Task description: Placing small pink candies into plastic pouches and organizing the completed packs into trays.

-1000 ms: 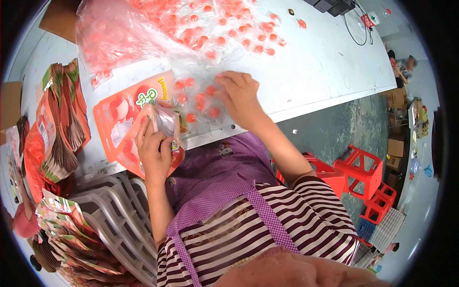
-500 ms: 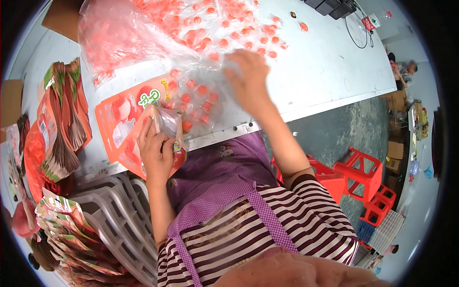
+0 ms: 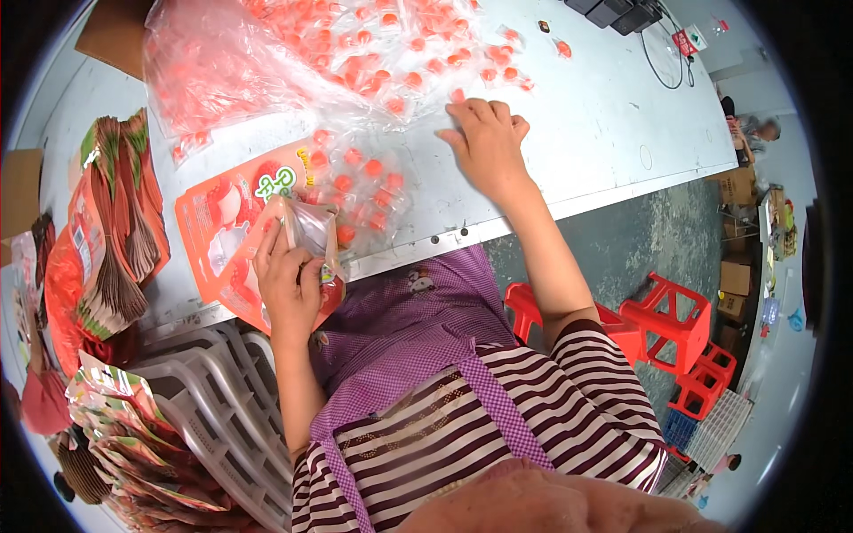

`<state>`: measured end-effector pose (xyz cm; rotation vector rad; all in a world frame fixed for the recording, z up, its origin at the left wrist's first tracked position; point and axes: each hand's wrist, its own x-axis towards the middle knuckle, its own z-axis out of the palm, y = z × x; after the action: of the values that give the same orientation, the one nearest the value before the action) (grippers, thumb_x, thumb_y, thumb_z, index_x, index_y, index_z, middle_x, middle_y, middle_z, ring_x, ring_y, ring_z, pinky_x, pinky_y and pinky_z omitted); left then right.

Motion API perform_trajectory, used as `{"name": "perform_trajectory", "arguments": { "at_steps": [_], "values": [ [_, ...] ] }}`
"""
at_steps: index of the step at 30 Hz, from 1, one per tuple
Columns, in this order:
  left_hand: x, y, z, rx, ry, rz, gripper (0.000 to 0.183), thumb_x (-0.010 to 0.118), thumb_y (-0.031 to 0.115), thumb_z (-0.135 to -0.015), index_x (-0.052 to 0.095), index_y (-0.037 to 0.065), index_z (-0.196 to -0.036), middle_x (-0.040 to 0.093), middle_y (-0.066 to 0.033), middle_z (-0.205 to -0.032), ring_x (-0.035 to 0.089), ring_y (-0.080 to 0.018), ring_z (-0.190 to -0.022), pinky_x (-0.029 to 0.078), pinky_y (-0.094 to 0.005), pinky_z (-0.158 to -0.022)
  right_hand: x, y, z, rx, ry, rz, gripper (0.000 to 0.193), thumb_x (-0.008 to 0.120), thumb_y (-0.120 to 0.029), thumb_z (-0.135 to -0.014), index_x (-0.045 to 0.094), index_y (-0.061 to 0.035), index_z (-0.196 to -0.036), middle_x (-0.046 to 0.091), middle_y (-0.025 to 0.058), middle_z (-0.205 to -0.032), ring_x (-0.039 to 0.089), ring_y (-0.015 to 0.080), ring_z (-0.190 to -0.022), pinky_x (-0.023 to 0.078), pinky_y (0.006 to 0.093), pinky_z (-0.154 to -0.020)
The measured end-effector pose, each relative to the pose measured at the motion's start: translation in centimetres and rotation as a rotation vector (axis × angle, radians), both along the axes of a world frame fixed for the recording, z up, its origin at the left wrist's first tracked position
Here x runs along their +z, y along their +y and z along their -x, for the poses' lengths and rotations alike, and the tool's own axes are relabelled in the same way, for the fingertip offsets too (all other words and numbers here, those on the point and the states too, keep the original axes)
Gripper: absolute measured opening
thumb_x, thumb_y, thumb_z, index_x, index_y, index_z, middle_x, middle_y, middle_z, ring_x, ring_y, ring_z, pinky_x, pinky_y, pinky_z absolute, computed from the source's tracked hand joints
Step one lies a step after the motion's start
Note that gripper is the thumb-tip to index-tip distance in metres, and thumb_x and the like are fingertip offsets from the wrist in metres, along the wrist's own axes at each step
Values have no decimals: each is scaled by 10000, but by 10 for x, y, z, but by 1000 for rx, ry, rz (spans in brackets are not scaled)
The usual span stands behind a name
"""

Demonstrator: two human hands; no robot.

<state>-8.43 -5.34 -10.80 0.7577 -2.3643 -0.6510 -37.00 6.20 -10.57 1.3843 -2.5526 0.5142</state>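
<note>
A red printed pouch (image 3: 238, 282) hangs partly over the near table edge, its mouth spread and its silvery inside showing. My left hand (image 3: 289, 280) is closed on the pouch's near side. Beside the mouth lies a small cluster of clear-wrapped red candies (image 3: 373, 186), close to the edge. Farther right, over the white tabletop, is my right hand (image 3: 493, 155), thumb and fingers apart and nothing visible in it. Its fingertips are right by a single wrapped candy (image 3: 458, 95); whether they touch it I cannot tell. Another flat red pouch (image 3: 209, 222) lies under the held one.
A big clear plastic bag (image 3: 222, 80) and many loose candies cover the far side of the table (image 3: 604, 133). Bundled pouches (image 3: 120, 222) stand at the left. Grey plastic crates (image 3: 204, 373) are below, with red stools (image 3: 671, 324) on the floor to the right.
My right hand has moved right and slightly down, away from the candy cluster and the bag's edge. My left hand and the pouch have hardly moved.
</note>
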Motion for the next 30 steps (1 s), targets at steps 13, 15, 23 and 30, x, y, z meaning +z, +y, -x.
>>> {"name": "perform_trajectory", "arguments": {
  "at_steps": [13,15,23,30],
  "values": [
    [-1,-1,0,-6,-10,27,141,678,42,-693,567,23,-779,592,-200,-1102,441,-374,-1196,334,-440,-943,13,10,12,86,-232,209,191,594,-138,-822,606,-32,-981,581,116,-978,524,275,-915,425,335,-790],
    [0,-1,1,-10,-1,30,138,678,47,-696,569,24,-776,592,-200,-1102,442,-373,-1193,333,-439,-942,12,13,25,79,-242,251,184,570,-150,-849,605,-30,-984,579,118,-973,527,260,-913,425,324,-797],
    [0,-1,1,-2,-8,21,133,674,56,-696,571,26,-775,588,-198,-1117,446,-375,-1186,328,-434,-938,1,20,42,43,-630,365,263,454,-237,-950,591,-56,-1084,573,31,-986,502,117,-898,399,251,-802],
    [0,-3,2,-8,-23,-5,116,663,43,-697,575,22,-769,585,-200,-1135,444,-375,-1187,330,-434,-945,66,7,6,295,-911,450,250,494,-173,-907,585,-25,-1087,584,65,-1057,531,154,-981,418,294,-843]
  ]
}}
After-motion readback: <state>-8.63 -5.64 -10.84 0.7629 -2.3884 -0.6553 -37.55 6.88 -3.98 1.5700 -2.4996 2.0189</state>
